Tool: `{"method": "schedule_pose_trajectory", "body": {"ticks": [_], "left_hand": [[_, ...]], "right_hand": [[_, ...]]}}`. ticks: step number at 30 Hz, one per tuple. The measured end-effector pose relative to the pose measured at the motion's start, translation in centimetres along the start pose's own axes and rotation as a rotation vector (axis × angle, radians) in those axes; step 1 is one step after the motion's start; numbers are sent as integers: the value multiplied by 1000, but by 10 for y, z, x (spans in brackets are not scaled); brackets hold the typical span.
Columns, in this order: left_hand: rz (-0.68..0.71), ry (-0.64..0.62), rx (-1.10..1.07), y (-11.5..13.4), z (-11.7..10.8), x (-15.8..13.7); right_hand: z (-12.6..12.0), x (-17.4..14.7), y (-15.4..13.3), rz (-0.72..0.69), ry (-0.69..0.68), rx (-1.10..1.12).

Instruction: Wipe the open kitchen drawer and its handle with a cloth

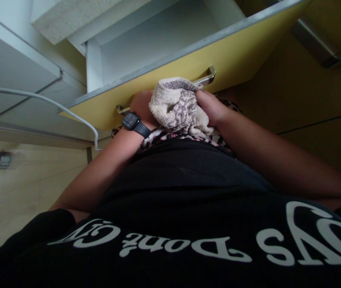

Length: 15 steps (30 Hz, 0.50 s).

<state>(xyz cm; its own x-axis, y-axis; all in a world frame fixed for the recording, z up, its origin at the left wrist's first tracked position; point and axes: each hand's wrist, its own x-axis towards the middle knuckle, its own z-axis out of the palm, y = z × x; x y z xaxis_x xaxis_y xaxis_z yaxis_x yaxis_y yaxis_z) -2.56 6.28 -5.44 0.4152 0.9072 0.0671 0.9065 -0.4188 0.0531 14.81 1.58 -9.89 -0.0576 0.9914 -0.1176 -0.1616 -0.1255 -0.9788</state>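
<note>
A crumpled terry cloth (178,108), cream with a grey-brown pattern, is bunched up in front of my waist. My right hand (210,106) grips its right side, with the thumb along the top edge. On the other side my left hand (142,103) is pressed against the cloth and holds it; its fingers are hidden behind the fabric. A black watch (130,121) is on my left wrist. Just beyond the cloth is the yellow front of a pulled-out drawer (236,52), whose metal handle (210,76) is partly covered by the cloth.
The drawer's pale interior (158,38) lies ahead. A speckled countertop corner (56,24) juts out at upper left. A white cable (38,96) runs across the left side. Another metal handle (317,42) is on the dark yellow cabinet at right.
</note>
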Motion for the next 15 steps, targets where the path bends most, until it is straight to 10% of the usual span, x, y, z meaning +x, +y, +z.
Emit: {"method": "schedule_pose_trajectory", "body": {"ticks": [15], "left_hand": [[-73, 23, 32, -7, 11, 4]], "right_hand": [[-3, 5, 5, 6, -40, 75]]}}
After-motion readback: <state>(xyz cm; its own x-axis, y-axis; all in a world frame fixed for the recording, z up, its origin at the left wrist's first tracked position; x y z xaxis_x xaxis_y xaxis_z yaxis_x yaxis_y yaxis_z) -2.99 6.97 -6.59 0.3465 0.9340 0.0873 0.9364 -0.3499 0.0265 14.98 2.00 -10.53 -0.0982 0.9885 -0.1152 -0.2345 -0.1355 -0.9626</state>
